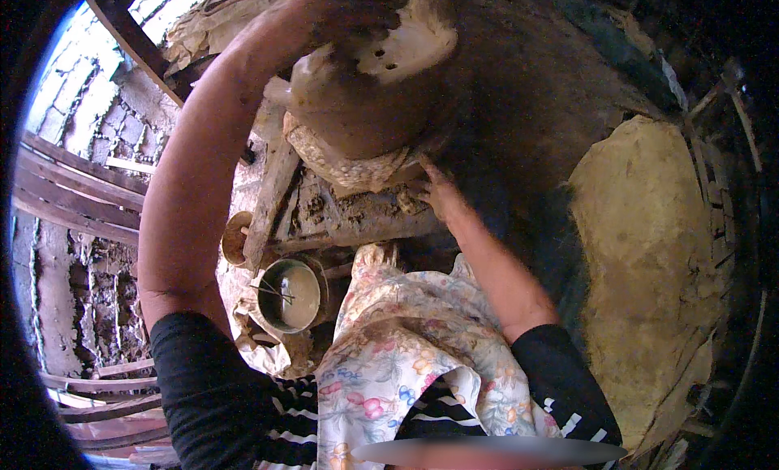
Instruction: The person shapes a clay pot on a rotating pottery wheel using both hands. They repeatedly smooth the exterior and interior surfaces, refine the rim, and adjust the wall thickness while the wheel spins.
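Above, the left hand (341,15) presses pale clay (410,40), grip closed on it, atop a clay pot (365,105). The right hand (436,192), fingers spread and holding nothing, touches the pot's woven base ring (349,168). Below the grips: a metal bowl (290,295).

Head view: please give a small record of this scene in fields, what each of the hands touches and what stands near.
left hand: on top of the clay pot, by a pale lump of wet clay
right hand: fingers at the pot's lower side
pot support: woven ring under the pot
nearby: metal bowl of cloudy water, large clay mound
lap: flowered cloth
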A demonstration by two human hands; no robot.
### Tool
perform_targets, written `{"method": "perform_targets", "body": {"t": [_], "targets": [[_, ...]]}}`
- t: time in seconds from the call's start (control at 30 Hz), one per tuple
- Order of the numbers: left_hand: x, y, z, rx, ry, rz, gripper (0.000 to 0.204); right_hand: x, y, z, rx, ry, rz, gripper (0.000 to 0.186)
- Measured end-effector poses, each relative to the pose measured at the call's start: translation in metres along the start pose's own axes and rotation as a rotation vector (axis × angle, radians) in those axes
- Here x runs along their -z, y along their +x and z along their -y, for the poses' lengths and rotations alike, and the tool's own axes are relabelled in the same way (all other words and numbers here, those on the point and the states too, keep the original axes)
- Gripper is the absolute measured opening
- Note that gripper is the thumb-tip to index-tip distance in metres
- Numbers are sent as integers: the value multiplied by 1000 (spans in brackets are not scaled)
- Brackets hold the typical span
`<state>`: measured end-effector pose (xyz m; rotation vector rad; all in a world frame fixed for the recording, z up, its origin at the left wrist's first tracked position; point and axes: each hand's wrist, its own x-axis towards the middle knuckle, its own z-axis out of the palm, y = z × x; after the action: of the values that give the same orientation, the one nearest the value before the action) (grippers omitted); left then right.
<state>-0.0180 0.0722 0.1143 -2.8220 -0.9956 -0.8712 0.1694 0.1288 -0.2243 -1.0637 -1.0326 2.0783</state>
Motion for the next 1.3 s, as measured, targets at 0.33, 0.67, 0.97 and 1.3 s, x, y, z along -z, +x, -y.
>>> {"method": "perform_targets", "body": {"t": [0.33, 0.67, 0.97, 1.3], "targets": [[-45, 30, 22, 543, -340, -135, 25, 1, 7, 48, 145, 150, 85, 79], [-21, -60, 44, 565, -207, 104, 39, -8, 12, 35, 59, 194, 48, 77], [-39, -41, 100, 477, -333, -26, 64, -23, -3, 40, 97, 128, -63, 78], [-36, -70, 102, 1076, -2599, -924, 39, -16, 8, 37, -4, 29, -116, 70]]}}
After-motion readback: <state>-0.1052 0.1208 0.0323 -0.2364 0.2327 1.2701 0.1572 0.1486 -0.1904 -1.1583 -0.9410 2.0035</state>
